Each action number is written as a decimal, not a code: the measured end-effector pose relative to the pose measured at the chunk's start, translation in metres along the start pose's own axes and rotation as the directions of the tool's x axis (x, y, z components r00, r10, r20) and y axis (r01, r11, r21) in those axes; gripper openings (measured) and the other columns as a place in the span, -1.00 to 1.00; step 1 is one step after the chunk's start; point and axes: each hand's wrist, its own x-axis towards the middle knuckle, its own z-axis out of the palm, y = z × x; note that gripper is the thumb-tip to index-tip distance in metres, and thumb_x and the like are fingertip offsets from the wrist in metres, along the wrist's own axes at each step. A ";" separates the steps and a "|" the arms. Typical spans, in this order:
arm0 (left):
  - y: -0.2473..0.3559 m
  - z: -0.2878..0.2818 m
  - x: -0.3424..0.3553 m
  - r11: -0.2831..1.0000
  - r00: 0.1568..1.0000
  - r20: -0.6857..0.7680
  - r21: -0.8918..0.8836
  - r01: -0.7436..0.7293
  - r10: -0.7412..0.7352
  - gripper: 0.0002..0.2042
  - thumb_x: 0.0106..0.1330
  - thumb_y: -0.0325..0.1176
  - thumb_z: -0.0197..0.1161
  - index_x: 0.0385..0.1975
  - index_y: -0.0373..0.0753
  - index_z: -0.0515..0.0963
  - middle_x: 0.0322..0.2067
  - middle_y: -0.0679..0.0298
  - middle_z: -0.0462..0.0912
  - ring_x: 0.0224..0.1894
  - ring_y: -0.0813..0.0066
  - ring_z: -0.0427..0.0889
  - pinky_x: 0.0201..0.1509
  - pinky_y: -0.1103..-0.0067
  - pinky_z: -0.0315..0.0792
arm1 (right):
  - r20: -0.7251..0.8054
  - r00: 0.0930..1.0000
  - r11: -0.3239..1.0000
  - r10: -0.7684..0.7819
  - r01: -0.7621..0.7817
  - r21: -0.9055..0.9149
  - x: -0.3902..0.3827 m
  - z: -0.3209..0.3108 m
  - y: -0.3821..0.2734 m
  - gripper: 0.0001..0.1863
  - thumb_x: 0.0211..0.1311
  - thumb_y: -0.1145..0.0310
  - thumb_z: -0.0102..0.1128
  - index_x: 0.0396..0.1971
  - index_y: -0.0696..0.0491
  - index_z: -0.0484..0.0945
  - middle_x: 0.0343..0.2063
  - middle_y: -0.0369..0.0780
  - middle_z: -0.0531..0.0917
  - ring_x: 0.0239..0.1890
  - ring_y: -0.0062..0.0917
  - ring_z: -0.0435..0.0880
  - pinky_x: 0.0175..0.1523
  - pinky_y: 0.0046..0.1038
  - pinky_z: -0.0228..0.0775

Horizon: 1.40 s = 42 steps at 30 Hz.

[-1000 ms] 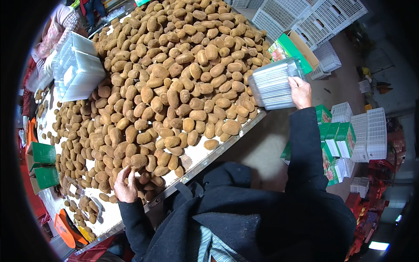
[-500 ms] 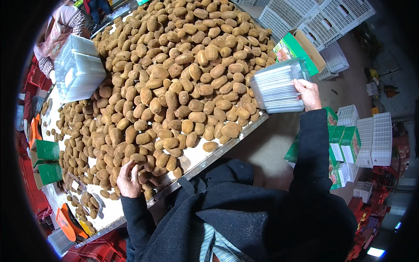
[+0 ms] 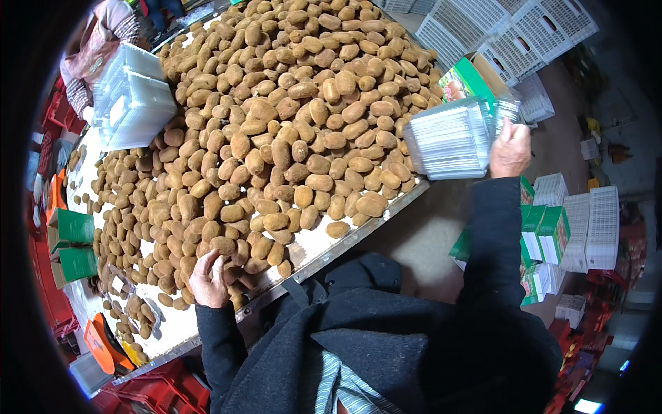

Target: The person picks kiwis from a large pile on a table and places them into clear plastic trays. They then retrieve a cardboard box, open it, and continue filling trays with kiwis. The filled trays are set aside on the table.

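My left hand rests at the front-left of a big heap of brown kiwifruit, its thumb and fingers closed on a kiwifruit. My right hand is closed on some clear plastic clamshell trays at the right side of a larger stack of the same trays, which stands over the table's right edge beside the heap.
Another clear tray stack stands at the left, by a co-worker. The metal table rim runs diagonally before me. White crates, an open green carton and stacked green boxes are at the right; orange stools lower left.
My right hand has moved rightward, pulling a few trays apart from the right side of the stack. My left hand has shifted slightly right and up with the view, still at the same kiwifruit.
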 end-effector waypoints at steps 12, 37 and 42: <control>0.081 0.003 -0.022 0.853 0.997 0.013 -0.519 -0.055 0.072 -0.57 0.40 -0.37 0.34 0.24 -0.29 0.51 0.10 0.10 0.66 0.08 0.34 0.68 0.14 0.44 0.57 | -0.076 0.898 0.501 -0.434 0.310 0.808 -0.063 -0.078 -0.226 -0.76 0.33 0.74 0.20 -0.05 0.23 0.54 -0.26 -0.07 0.71 -0.24 -0.36 0.72 -0.08 -0.41 0.62; -0.171 -0.152 -0.148 0.638 0.641 -0.420 -0.757 0.144 -0.642 -0.81 0.49 -0.51 0.16 -0.01 -0.42 0.60 -0.16 0.22 0.70 -0.18 0.51 0.70 -0.20 0.63 0.53 | -0.586 -0.011 -0.586 -0.810 -0.022 0.810 -0.365 -0.227 -0.548 -0.72 0.14 0.36 0.26 -0.14 0.12 0.60 -0.37 -0.26 0.59 -0.23 -0.43 0.61 -0.15 -0.36 0.38; -0.206 -0.170 -0.189 0.668 0.566 -0.496 -0.731 0.138 -0.659 -0.78 0.51 -0.46 0.17 0.05 -0.42 0.56 -0.13 0.22 0.69 -0.22 0.54 0.71 -0.19 0.65 0.53 | -0.405 0.274 -0.412 -0.872 0.037 0.911 -0.331 -0.198 -0.571 -0.57 0.16 0.24 0.43 -0.03 0.12 0.59 -0.09 -0.12 0.64 -0.04 -0.25 0.59 0.04 -0.24 0.39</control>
